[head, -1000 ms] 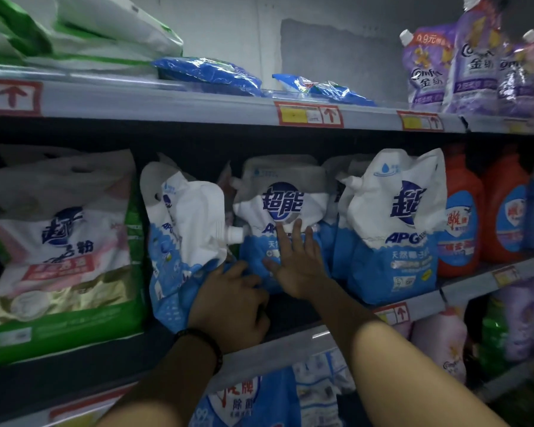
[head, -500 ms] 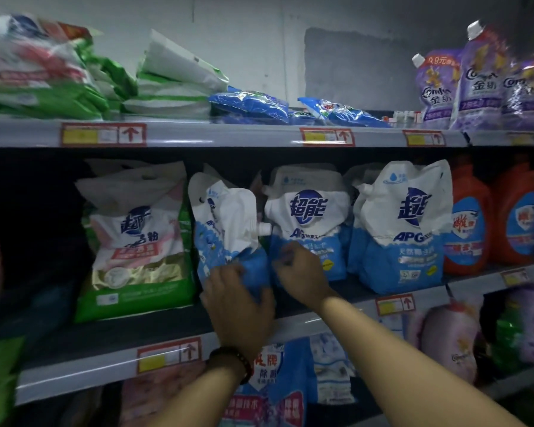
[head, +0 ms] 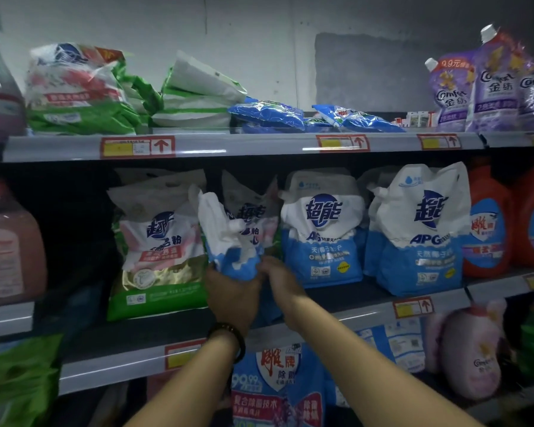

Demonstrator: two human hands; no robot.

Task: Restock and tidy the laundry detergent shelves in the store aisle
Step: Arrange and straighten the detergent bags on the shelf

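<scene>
A blue-and-white spouted detergent pouch [head: 228,241] is tilted and raised above the middle shelf [head: 336,306]. My left hand [head: 232,294] grips its blue bottom from below, and my right hand [head: 278,277] holds the bottom's right side. Behind it stands a white, pink and green powder bag [head: 253,217], partly hidden. Another such bag [head: 158,248] stands to the left. Two upright blue-and-white pouches [head: 321,232] [head: 420,232] stand to the right.
Orange bottles [head: 487,229] fill the shelf's right end and a pink jug [head: 10,241] stands at the far left. The top shelf [head: 244,146] bears green bags, flat blue packs and purple softener pouches [head: 490,84]. Blue and pink pouches sit on the lower shelf.
The pouch has been lifted and carried left, off the shelf board and in front of the second powder bag. My right hand closed on its bottom. The view has pulled back.
</scene>
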